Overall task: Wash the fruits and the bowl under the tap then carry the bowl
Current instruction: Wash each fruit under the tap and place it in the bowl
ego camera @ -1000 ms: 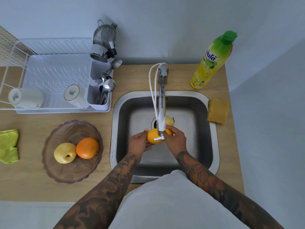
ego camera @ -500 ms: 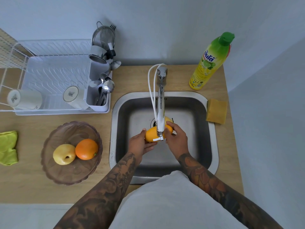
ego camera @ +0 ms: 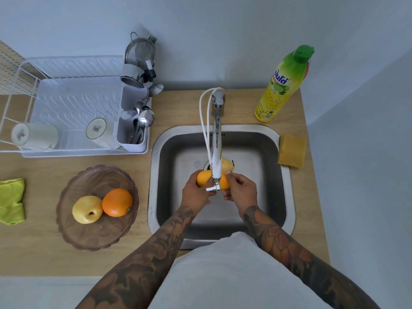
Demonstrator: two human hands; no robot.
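Both hands hold one yellow-orange fruit (ego camera: 203, 177) over the steel sink (ego camera: 287, 184), right under the spout of the tap (ego camera: 216, 139). My left hand (ego camera: 196, 194) cups its left end and my right hand (ego camera: 240, 190) pinches its right end. The tap hides the fruit's middle. A second pale yellow fruit (ego camera: 227, 164) lies in the sink behind the tap. On the counter to the left stands a brownish glass bowl (ego camera: 93, 233) with a yellow apple (ego camera: 87, 209) and an orange (ego camera: 117, 202) in it.
A white dish rack (ego camera: 66, 103) with two cups and a cutlery holder stands at the back left. A green cloth (ego camera: 11, 200) lies at the left edge. A dish soap bottle (ego camera: 283, 85) and a yellow sponge (ego camera: 292, 150) sit right of the sink.
The fruit has been turned slightly in my hands under the tap, and my right fingers have shifted on it. The fruits in the bowl have not moved.
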